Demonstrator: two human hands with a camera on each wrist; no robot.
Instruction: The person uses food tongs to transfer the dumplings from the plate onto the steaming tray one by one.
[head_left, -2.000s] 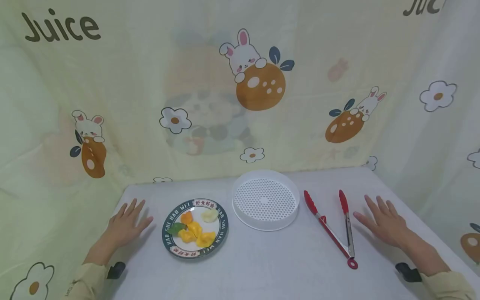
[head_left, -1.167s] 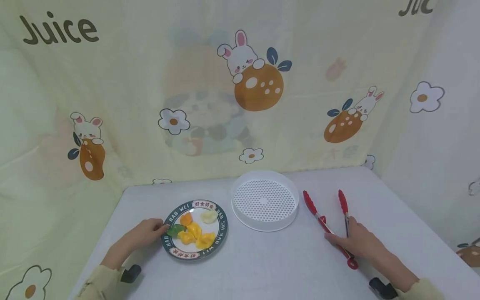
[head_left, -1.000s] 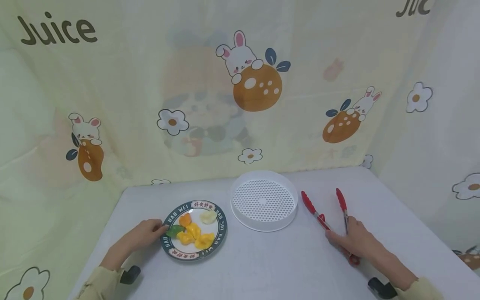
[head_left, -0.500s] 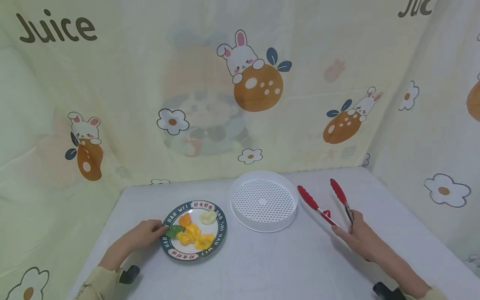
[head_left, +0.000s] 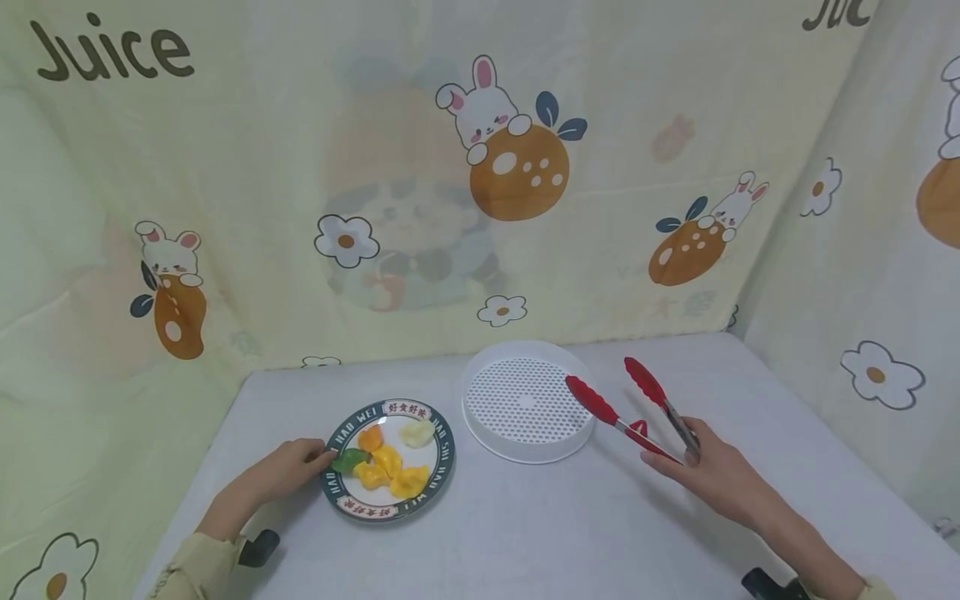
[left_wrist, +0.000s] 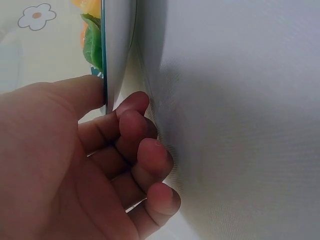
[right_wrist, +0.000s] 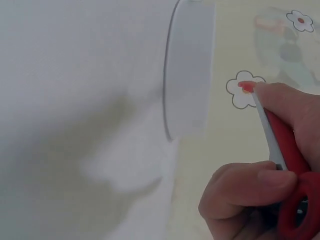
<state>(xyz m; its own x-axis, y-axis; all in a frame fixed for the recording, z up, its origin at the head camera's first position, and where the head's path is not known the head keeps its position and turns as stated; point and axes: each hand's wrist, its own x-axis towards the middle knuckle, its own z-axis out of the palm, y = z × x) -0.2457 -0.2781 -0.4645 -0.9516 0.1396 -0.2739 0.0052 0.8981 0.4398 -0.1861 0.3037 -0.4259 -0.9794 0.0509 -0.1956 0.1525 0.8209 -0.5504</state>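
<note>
My left hand (head_left: 288, 465) pinches the left rim of a round plate (head_left: 447, 457) with a dark patterned border. In the left wrist view the thumb lies over the plate's rim (left_wrist: 117, 45), with curled fingers below it. On the plate lie several dumplings: yellow (head_left: 386, 460), orange (head_left: 371, 438), pale (head_left: 417, 432) and green (head_left: 348, 461). My right hand (head_left: 716, 475) grips red-tipped tongs (head_left: 597, 402), their arms spread apart with nothing between them. The tongs are raised, one tip overlapping the right edge of a white perforated round tray (head_left: 525, 400). The right wrist view shows the tongs' red ring end (right_wrist: 286, 220).
The tray stands right of the plate, near the back of the white-covered table (head_left: 517, 533). Behind the table hangs a printed curtain (head_left: 292, 150), which continues along both sides. Dark wrist cameras (head_left: 259, 548) sit below each hand.
The left hand came in from the table's left and took hold of the plate's rim. The right hand gripped the tongs, lifted them and carried them left towards the tray.
</note>
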